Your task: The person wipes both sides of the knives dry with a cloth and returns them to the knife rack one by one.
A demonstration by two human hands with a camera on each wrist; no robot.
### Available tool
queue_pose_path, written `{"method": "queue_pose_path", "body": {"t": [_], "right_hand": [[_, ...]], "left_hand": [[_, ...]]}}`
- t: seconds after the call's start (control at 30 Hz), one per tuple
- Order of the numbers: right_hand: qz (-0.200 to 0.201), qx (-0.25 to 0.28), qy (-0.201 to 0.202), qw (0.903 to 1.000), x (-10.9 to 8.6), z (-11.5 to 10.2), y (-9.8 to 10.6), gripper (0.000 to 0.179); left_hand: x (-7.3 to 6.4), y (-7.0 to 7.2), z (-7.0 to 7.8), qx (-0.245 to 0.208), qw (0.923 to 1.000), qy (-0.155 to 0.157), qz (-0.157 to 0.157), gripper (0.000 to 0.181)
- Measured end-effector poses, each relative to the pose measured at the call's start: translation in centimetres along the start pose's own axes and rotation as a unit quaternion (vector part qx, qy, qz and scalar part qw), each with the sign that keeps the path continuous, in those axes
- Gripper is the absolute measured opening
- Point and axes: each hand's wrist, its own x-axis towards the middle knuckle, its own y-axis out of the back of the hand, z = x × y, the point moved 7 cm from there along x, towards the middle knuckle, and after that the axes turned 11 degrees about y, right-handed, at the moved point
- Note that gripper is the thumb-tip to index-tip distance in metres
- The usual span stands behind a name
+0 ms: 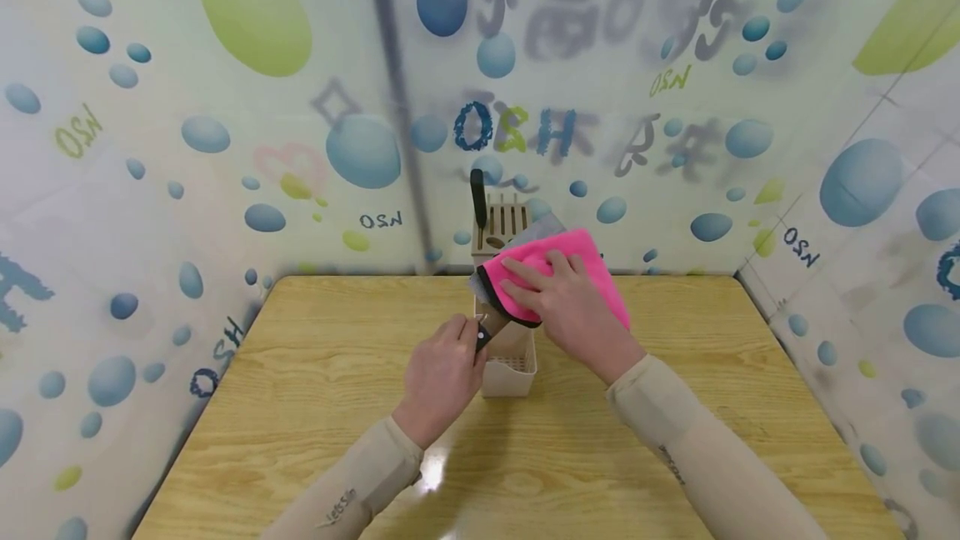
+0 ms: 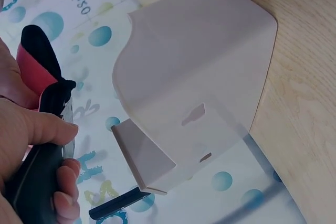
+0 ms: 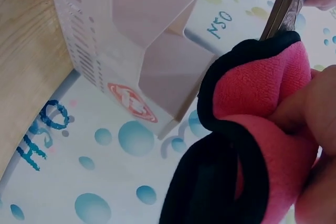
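The head camera looks forward and down, over the wooden table (image 1: 322, 373) to its far edge. The wrist cameras sit closer, views tipped; both see the knife holder (image 2: 194, 51) and pink cloth (image 1: 602, 272).

The head view is brightly, evenly lit. White glare is reflected by the table (image 1: 322, 357), low and left of centre, with a soft shadow cast just right of it. The side walls (image 1: 840, 273) are stretched. Both wrist views are dimmer; the holder (image 2: 194, 30) is crossed by diagonal shadow, while the cloth's (image 3: 249, 87) pile is clearly shown.
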Motion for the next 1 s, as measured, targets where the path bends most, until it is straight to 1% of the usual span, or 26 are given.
{"method": "queue_pose_path", "body": {"t": [0.2,0.53,0.83,1.0], "right_hand": [[0.005,0.002,-0.018,0.9998,-0.8,0.9,-0.1,0.062],[-0.008,0.005,-0.042,0.9991,-1.8,2.2,-0.6,0.062],[0.021,0.011,-0.040,0.9989,-2.1,2.8,-0.2,0.061],[0.020,0.029,-0.042,0.9985,-2.2,3.2,-0.3,0.061]], "left_hand": [[0.0,0.1,-0.1,-0.004,1.0000,-0.002,0.002,0.037],[-0.2,0.2,-0.2,-0.012,0.9998,-0.005,0.012,0.036],[-0.3,0.4,-0.2,-0.013,0.9997,-0.009,0.019,0.037],[-0.4,0.4,-0.1,-0.013,0.9996,-0.014,0.021,0.037]]}}
